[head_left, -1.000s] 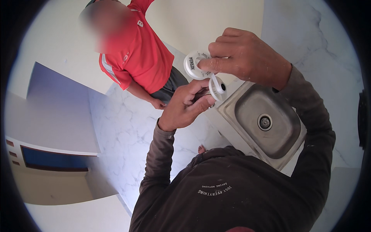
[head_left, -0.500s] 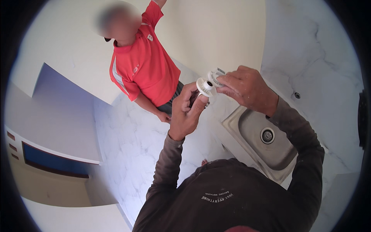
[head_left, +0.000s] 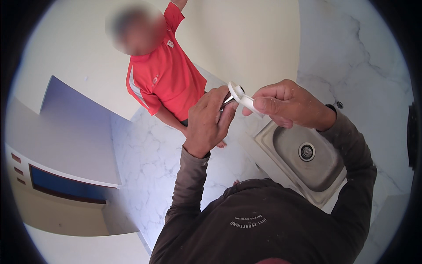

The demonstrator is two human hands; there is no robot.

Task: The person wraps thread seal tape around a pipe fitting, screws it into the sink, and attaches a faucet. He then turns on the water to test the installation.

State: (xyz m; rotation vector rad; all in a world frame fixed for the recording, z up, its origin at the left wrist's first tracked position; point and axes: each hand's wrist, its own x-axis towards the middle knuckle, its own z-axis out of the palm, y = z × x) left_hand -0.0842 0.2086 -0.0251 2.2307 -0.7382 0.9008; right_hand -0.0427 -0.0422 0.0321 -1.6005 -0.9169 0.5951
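My left hand (head_left: 206,121) is closed around a chrome piece (head_left: 226,100) topped by a white round piece (head_left: 234,90) with a dark hole. A flat white piece (head_left: 249,104), possibly tape or its spool, extends from there to my right hand (head_left: 290,107), whose thumb and fingers pinch it. My fingers hide part of both items, so I cannot make out their full shapes. Both hands are raised close together above and left of a steel sink (head_left: 283,145).
A person in a red shirt (head_left: 165,79) stands ahead on the left, one arm raised. Pale marbled surfaces (head_left: 360,61) are at the right, with a small round hole (head_left: 339,104) beyond the sink. A blue panel in a dark frame (head_left: 63,180) sits at far left.
My right hand has dropped from above my left hand to beside it. The white round piece has tilted, and the printed ring seen earlier is now turned away or covered.
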